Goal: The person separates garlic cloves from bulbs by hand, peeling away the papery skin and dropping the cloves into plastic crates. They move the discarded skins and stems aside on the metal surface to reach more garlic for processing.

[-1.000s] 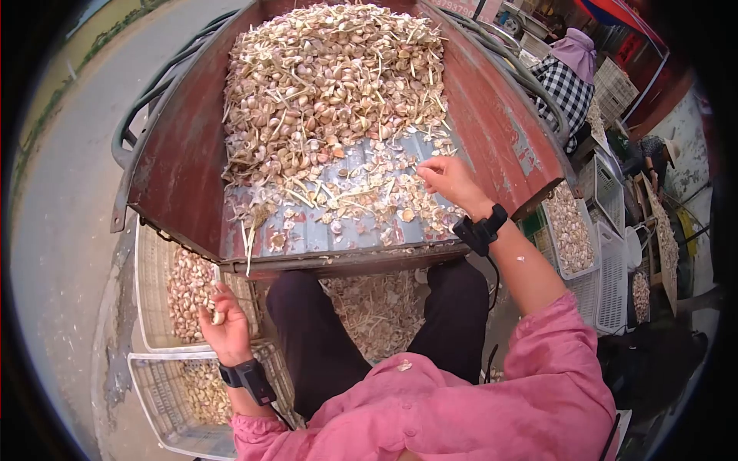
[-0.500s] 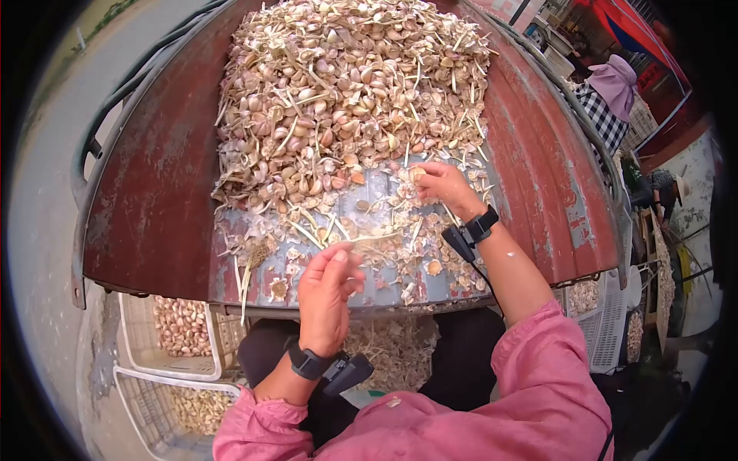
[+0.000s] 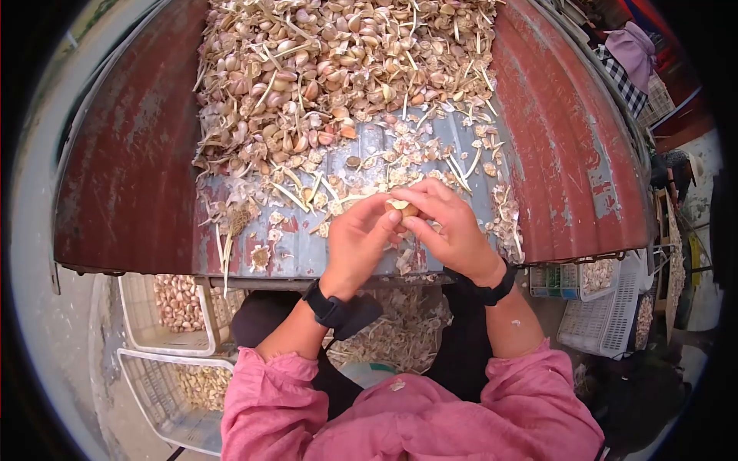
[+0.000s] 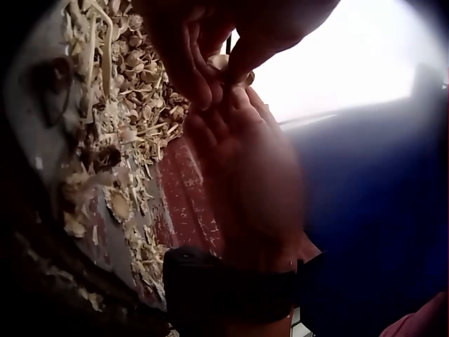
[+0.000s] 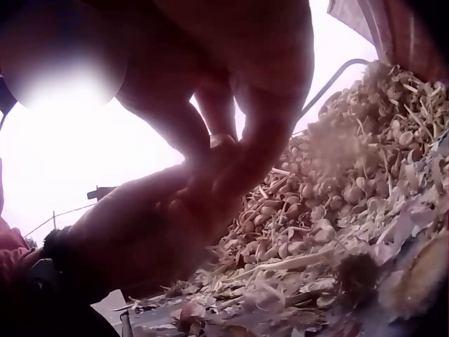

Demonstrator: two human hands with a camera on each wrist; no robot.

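Close over the near part of the metal cart bed point(image 3: 304, 250), both hands meet at a garlic clove point(image 3: 401, 209) with brownish skin and a pale top. My left hand point(image 3: 355, 244) pinches it from one side, thumb on the near face. The right hand point(image 3: 455, 237) grips it from the other side with thumb and fingers. A pale bit of the clove point(image 4: 219, 62) shows between the fingers in the left wrist view; the rest is hidden. Behind the hands rises a heap of garlic cloves point(image 3: 346, 69) mixed with dry stalks.
Loose skins and root ends point(image 3: 403, 150) litter the bed between red side walls point(image 3: 569, 154). Below left stand a crate point(image 3: 165, 347) of pinkish cloves and another crate point(image 3: 146, 415) of paler ones. White baskets point(image 3: 603, 319) stand at right. Skins cover the ground between the knees.
The left hand has left the crates at lower left and come up to the right hand. Both hands now hold the clove together. The head view has shifted closer over the bed.
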